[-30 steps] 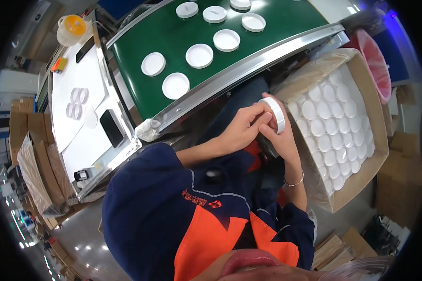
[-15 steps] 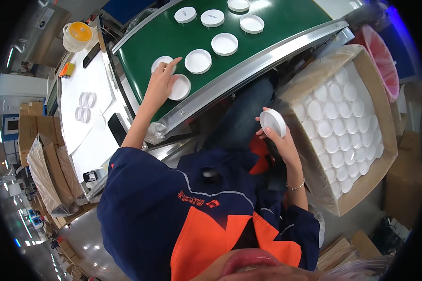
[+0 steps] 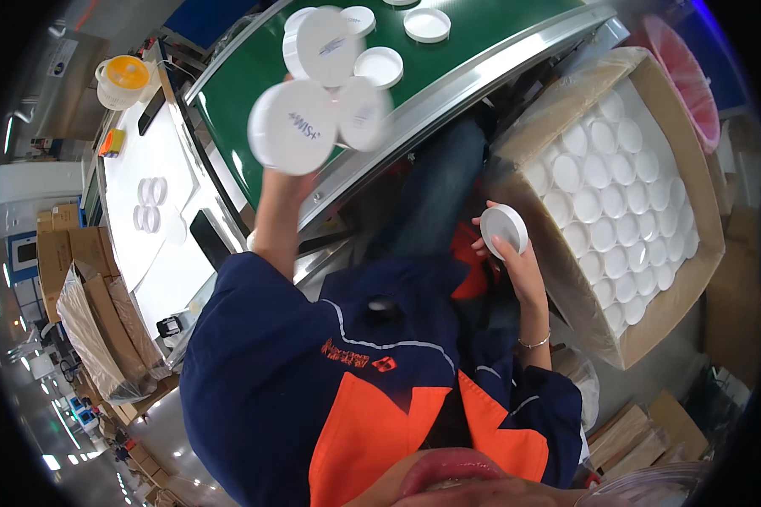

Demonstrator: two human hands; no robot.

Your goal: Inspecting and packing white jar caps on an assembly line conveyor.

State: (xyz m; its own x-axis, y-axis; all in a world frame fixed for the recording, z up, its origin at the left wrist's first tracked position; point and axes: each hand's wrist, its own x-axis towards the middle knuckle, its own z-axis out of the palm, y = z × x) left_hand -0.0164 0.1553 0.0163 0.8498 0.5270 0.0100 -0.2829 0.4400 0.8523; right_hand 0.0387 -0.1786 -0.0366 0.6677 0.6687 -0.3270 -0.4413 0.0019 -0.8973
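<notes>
My left hand (image 3: 287, 182) is raised over the near left part of the green conveyor belt (image 3: 228, 139). Several white round lids fan out from it, among them a front lid (image 3: 293, 127), an upper lid (image 3: 328, 49) and a blurred lid (image 3: 364, 114). Dark marks show on their faces, and they hide most of the fingers. Lower right, my right hand (image 3: 516, 260) grips another white lid (image 3: 504, 230) by its rim, thumb across it, beside the carton. More lids lie on the belt, such as one lid (image 3: 379, 68) and a farther lid (image 3: 427, 25).
An open carton (image 3: 516, 148) lined with plastic, full of rows of white lids, stands at the right. A pink bin (image 3: 683, 84) is behind it. At the left, a white table (image 3: 139, 253) carries clear rings (image 3: 150, 193), a phone (image 3: 207, 237) and a yellow-topped jug (image 3: 127, 74).
My left hand has lifted from the belt, now holding several lids up close. My right hand keeps its lid, slightly shifted. The view has turned a little.
</notes>
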